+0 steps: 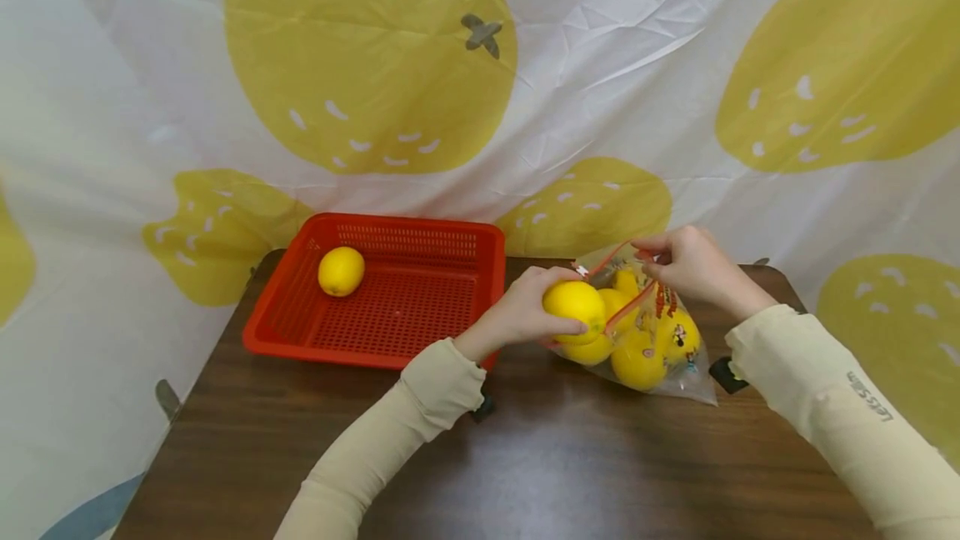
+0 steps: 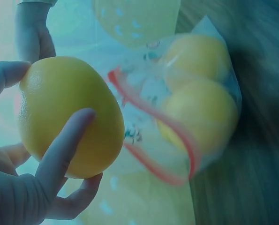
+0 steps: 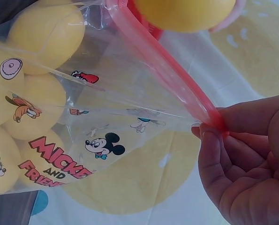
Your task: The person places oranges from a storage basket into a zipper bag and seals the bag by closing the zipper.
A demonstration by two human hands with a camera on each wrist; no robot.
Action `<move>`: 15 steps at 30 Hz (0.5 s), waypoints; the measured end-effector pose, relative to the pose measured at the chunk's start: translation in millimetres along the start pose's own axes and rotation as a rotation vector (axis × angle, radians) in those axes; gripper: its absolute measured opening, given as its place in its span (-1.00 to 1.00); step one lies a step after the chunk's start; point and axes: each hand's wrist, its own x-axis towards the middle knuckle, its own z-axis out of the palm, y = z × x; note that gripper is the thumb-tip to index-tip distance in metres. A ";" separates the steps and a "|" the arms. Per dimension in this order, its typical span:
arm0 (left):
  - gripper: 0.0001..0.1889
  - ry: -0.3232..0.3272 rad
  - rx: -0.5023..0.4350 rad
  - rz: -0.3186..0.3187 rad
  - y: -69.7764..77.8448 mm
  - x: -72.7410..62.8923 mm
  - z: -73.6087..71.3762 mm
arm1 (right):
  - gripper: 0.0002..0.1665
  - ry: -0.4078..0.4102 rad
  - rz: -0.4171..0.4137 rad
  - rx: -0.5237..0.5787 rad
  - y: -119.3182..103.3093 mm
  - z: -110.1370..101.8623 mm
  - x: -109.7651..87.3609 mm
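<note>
A yellow lemon-like fruit (image 1: pixel 574 307) is gripped by my left hand (image 1: pixel 525 307) right at the mouth of a clear zip bag (image 1: pixel 693 386). In the left wrist view, thumb and fingers wrap around this fruit (image 2: pixel 69 117). My right hand (image 1: pixel 693 267) pinches the bag's red zip edge (image 3: pixel 177 84) and holds the mouth apart. Several more yellow fruits (image 1: pixel 639 361) lie inside the bag, which has cartoon prints on its side. Another yellow fruit (image 1: pixel 341 272) sits in the red basket (image 1: pixel 375 357), toward its left end.
The basket stands to the left of the bag on a dark wooden table (image 1: pixel 570 457). Behind the table hangs a white cloth (image 1: pixel 600 65) printed with large yellow fruits. A small black object (image 1: pixel 727 375) lies by the right sleeve.
</note>
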 end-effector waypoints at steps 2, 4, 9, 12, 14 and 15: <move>-0.36 -0.010 -0.036 -0.016 2.8 2.9 5.7 | -0.55 0.002 0.000 0.001 0.3 0.9 0.2; -0.36 -0.018 -0.097 -0.045 5.9 5.1 10.1 | -0.55 0.006 -0.003 -0.002 0.4 1.6 0.5; -0.38 -0.026 -0.245 -0.084 8.5 14.2 16.6 | -0.56 0.005 -0.006 -0.002 -1.4 1.9 1.1; -0.39 -0.020 -0.297 -0.101 9.2 20.2 19.9 | -0.57 0.002 -0.006 -0.003 -5.4 2.2 0.8; -0.38 -0.009 -0.354 -0.130 10.0 22.8 22.7 | -0.57 -0.005 -0.002 -0.004 -8.5 3.4 1.4; -0.38 0.000 -0.388 -0.141 10.0 24.2 24.5 | -0.57 -0.008 0.001 -0.004 -10.1 4.0 1.6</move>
